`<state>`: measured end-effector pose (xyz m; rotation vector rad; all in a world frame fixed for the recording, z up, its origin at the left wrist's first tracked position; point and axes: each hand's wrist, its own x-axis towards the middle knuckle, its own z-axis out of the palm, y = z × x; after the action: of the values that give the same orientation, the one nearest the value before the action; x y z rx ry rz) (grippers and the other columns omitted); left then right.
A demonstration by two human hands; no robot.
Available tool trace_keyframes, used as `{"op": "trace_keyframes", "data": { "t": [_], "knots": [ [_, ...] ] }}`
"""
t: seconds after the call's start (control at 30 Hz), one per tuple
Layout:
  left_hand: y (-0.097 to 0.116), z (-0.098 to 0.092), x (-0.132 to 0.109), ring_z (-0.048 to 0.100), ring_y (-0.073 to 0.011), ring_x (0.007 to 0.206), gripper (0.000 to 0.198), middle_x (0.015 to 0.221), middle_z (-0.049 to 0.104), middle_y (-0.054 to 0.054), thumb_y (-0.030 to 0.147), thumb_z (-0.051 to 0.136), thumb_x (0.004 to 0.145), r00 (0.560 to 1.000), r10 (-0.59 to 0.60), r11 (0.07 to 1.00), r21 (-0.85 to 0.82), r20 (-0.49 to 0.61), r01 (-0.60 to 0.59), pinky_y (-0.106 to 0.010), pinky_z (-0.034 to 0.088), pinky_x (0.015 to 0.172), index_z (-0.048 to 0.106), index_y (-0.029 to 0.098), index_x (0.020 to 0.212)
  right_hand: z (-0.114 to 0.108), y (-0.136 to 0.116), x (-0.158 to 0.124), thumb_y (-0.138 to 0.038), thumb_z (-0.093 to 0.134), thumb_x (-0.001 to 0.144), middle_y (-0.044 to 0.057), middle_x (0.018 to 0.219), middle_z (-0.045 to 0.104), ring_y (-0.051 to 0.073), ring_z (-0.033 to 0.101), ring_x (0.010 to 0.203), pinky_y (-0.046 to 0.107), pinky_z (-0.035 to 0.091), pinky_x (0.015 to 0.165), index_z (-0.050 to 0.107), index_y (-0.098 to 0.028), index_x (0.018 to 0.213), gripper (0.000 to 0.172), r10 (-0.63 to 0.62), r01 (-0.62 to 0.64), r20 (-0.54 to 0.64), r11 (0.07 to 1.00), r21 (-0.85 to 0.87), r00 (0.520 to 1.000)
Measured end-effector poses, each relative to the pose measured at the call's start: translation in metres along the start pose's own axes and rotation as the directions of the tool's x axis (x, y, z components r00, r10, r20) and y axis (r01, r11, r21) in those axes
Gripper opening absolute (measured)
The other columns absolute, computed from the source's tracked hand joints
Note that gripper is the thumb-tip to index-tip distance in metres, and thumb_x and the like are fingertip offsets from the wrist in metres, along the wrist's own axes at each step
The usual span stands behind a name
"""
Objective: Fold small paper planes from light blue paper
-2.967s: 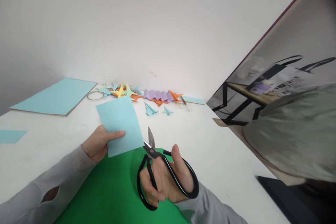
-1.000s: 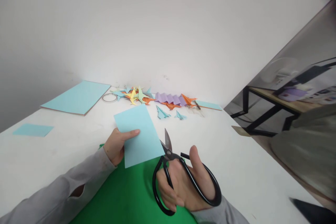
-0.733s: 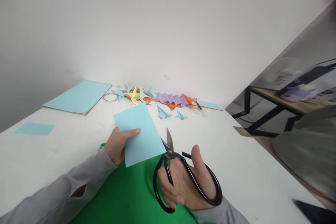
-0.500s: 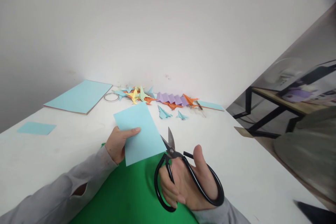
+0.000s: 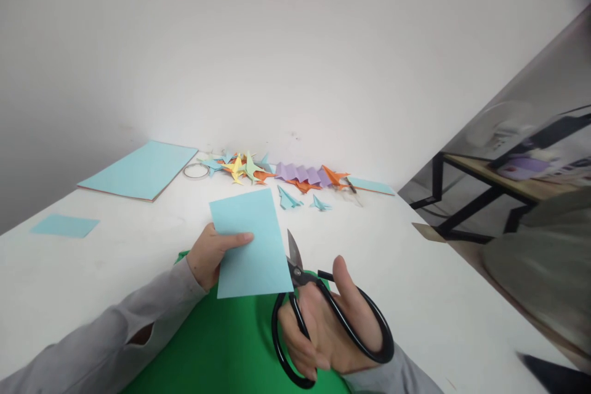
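Over the green sheet: a small light blue paper rectangle is held up, tipped a little to the right, near the front middle of the table.
Left hand: the left hand pinches the left edge of the blue rectangle. Its thumb lies on top and its other fingers are tucked behind the paper.
Right hand: the right hand is closed round the big scissors with black loop handles. The thumb is through one loop and the fingers curl through the other.
Scissor blades: one grey blade pokes up just beside the paper's right edge. I cannot tell if the paper sits between the blades.
Under the hands: a flat bright green paper sheet lies on the white table.
Sleeves: both arms wear grey sleeves.
Far side, by the wall: a pile of folded orange, yellow and blue paper shapes sits next to a purple zigzag paper strip. Two little blue paper planes lie just in front of them.
Far left: a stack of big light blue sheets has a thin ring beside it. A small blue scrap lies well apart from them.
Right edge: a blurry grey-green cloth shows there.
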<state>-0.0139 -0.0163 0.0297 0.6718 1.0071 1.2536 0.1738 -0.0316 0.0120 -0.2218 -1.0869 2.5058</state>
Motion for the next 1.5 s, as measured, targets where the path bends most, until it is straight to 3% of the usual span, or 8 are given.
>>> {"op": "trace_keyframes", "data": {
  "t": [0.33, 0.5, 0.8, 0.97, 1.2, 1.33, 1.5],
  "knots": [
    [0.0016, 0.0006, 0.0005, 0.066, -0.0250, 0.067, 0.035, 0.078, 0.070, -0.009, 0.014, 0.074, 0.056, 0.997, -0.029, 0.999, -0.027, -0.065, 0.027, -0.037, 0.054, 0.063, 0.064, 0.012, 0.090, 0.0060, -0.0007, 0.0025, -0.081, -0.009, 0.059, -0.001, 0.037, 0.039, 0.010, 0.037, 0.033, 0.025, 0.030, 0.040, 0.053, -0.015, 0.051, 0.090, -0.057, 0.056, -0.078, 0.998, -0.021, 0.995],
    [0.0030, 0.0005, 0.0009, 0.066, -0.0256, 0.066, 0.033, 0.079, 0.070, -0.009, 0.013, 0.073, 0.057, 0.997, -0.049, 0.999, -0.014, -0.064, 0.048, -0.036, 0.054, 0.058, 0.064, 0.012, 0.089, 0.0024, 0.0009, 0.0022, -0.080, -0.008, 0.062, -0.001, 0.038, 0.041, 0.010, 0.039, 0.033, 0.024, 0.030, 0.040, 0.053, -0.015, 0.051, 0.090, -0.052, 0.049, -0.062, 0.998, -0.042, 0.997],
    [0.0005, 0.0021, -0.0024, 0.065, -0.0270, 0.073, 0.038, 0.085, 0.070, -0.011, 0.016, 0.075, 0.056, 0.999, -0.049, 0.999, -0.004, 0.013, 0.049, -0.038, 0.054, 0.066, 0.063, 0.012, 0.092, -0.0009, 0.0011, 0.0026, -0.079, -0.003, 0.065, -0.002, 0.043, 0.047, 0.010, 0.038, 0.033, 0.026, 0.034, 0.041, 0.058, -0.016, 0.071, 0.088, -0.036, 0.036, -0.048, 0.999, -0.006, 0.998],
    [0.0001, 0.0005, -0.0009, 0.065, -0.0270, 0.074, 0.040, 0.086, 0.070, -0.010, 0.016, 0.075, 0.055, 1.000, -0.026, 1.000, 0.002, -0.011, 0.026, -0.039, 0.054, 0.066, 0.063, 0.013, 0.093, -0.0015, 0.0017, 0.0042, -0.080, -0.004, 0.063, -0.001, 0.042, 0.045, 0.009, 0.038, 0.034, 0.025, 0.034, 0.041, 0.055, -0.015, 0.059, 0.088, -0.079, 0.079, 0.006, 0.997, -0.008, 0.997],
    [0.0013, -0.0031, 0.0012, 0.066, -0.0265, 0.070, 0.038, 0.081, 0.070, -0.010, 0.015, 0.074, 0.056, 0.998, -0.051, 0.999, -0.003, -0.038, 0.051, -0.038, 0.054, 0.063, 0.064, 0.012, 0.092, -0.0019, 0.0009, 0.0034, -0.080, -0.009, 0.061, 0.000, 0.042, 0.043, 0.010, 0.039, 0.035, 0.026, 0.032, 0.042, 0.053, -0.015, 0.054, 0.090, -0.075, 0.075, -0.008, 0.997, 0.000, 0.997],
    [0.0005, -0.0024, -0.0006, 0.065, -0.0267, 0.073, 0.035, 0.084, 0.070, -0.010, 0.015, 0.073, 0.058, 0.998, -0.067, 0.998, 0.003, 0.005, 0.067, -0.039, 0.054, 0.065, 0.063, 0.012, 0.091, -0.0002, 0.0006, 0.0024, -0.078, -0.006, 0.064, -0.001, 0.046, 0.046, 0.009, 0.038, 0.034, 0.026, 0.033, 0.041, 0.057, -0.014, 0.067, 0.090, -0.055, 0.056, -0.027, 0.998, 0.023, 0.998],
    [-0.0018, -0.0013, -0.0021, 0.065, -0.0256, 0.074, 0.033, 0.084, 0.069, -0.011, 0.015, 0.072, 0.059, 0.990, -0.119, 0.993, 0.015, 0.081, 0.118, -0.038, 0.053, 0.067, 0.064, 0.011, 0.091, 0.0034, 0.0013, 0.0002, -0.077, -0.003, 0.067, -0.002, 0.050, 0.050, 0.009, 0.036, 0.032, 0.025, 0.034, 0.041, 0.050, -0.017, 0.106, 0.089, -0.039, 0.043, -0.086, 0.998, 0.041, 0.996]
  ]
}}
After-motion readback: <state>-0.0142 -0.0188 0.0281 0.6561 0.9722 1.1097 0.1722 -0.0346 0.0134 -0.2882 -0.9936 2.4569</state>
